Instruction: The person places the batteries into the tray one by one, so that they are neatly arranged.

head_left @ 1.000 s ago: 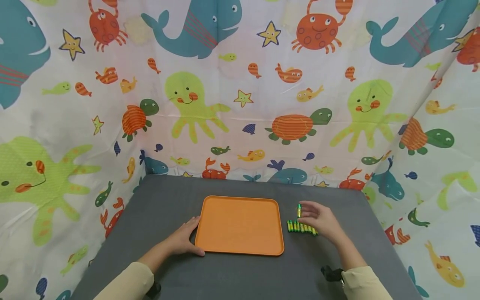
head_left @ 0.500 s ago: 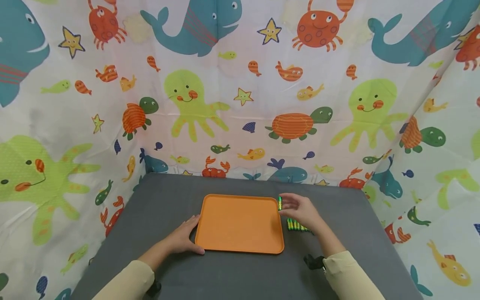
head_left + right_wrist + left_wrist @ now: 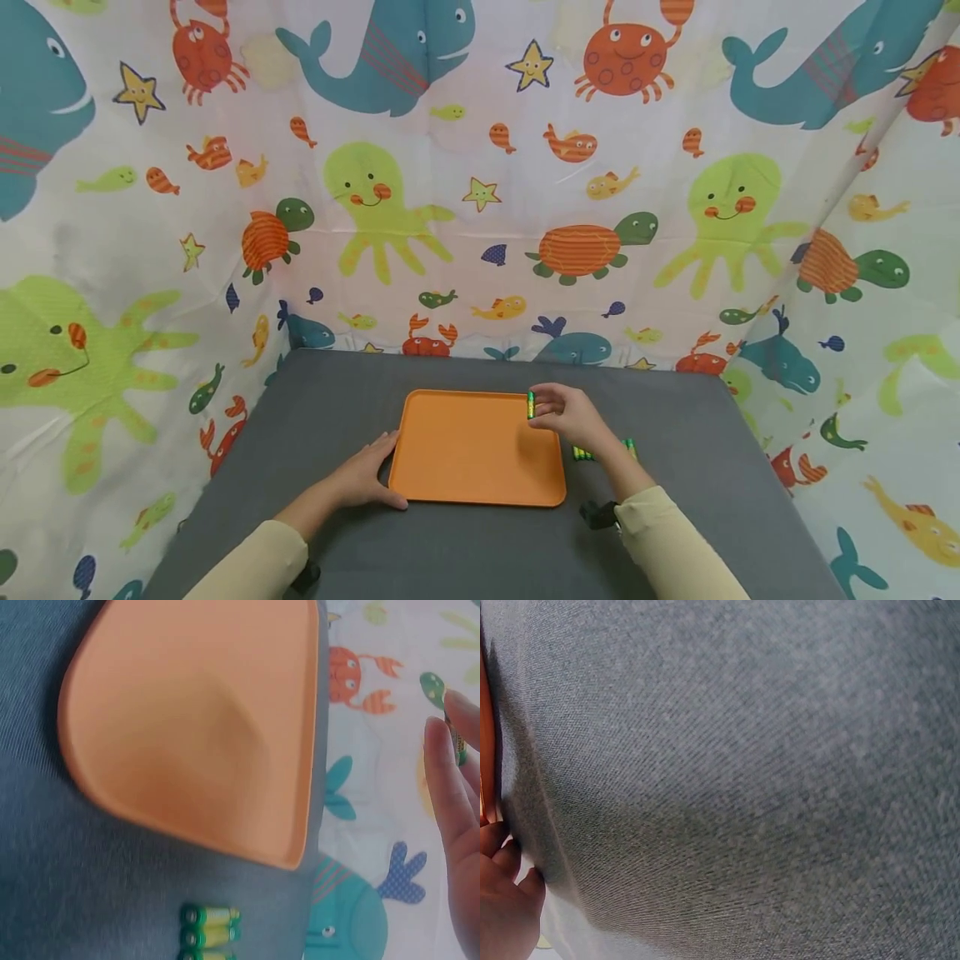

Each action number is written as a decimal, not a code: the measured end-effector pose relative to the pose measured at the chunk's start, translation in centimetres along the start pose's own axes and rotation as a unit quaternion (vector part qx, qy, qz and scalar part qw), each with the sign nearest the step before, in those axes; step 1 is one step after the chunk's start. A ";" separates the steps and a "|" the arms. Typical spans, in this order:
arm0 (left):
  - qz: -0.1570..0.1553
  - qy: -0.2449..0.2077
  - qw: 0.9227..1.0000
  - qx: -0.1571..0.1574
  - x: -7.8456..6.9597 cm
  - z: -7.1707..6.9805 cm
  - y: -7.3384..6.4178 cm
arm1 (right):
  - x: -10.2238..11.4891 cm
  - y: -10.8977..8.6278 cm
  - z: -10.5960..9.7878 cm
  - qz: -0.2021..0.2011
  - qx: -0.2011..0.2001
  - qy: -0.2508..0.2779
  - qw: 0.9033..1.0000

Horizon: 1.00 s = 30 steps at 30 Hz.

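Hovering over the tray (image 3: 465,454), a green battery (image 3: 531,406) is pinched by the right hand (image 3: 573,415); tray's left edge is touched by left hand (image 3: 362,477), fingers wide.

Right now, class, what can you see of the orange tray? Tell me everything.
The orange tray is a shallow rectangle with rounded corners and a low raised rim, apparently smooth plastic. It lies flat on the grey table, long sides running left to right in the head view. The left grip touches its left edge. A soft shadow falls on its right part, where the right grip holds a battery above it.
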<state>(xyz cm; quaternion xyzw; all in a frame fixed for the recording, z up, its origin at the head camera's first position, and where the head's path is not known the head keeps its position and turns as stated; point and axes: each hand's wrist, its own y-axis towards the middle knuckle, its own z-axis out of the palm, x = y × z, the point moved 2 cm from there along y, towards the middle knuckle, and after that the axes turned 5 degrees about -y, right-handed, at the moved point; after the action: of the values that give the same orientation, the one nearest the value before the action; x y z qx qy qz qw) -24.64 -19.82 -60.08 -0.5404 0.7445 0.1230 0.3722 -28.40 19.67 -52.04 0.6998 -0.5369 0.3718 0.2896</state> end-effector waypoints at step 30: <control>0.004 -0.004 1.000 0.001 0.8 0.4 0.4 | 2.3 2.7 6.4 -0.003 0.039 0.013 0.999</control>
<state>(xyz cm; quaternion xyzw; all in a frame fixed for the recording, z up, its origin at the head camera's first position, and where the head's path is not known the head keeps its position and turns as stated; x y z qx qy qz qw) -24.94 -20.08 -60.99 -0.5368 0.7451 0.1262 0.3751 -29.35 12.60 -53.69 0.7071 -0.5161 0.4008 0.2703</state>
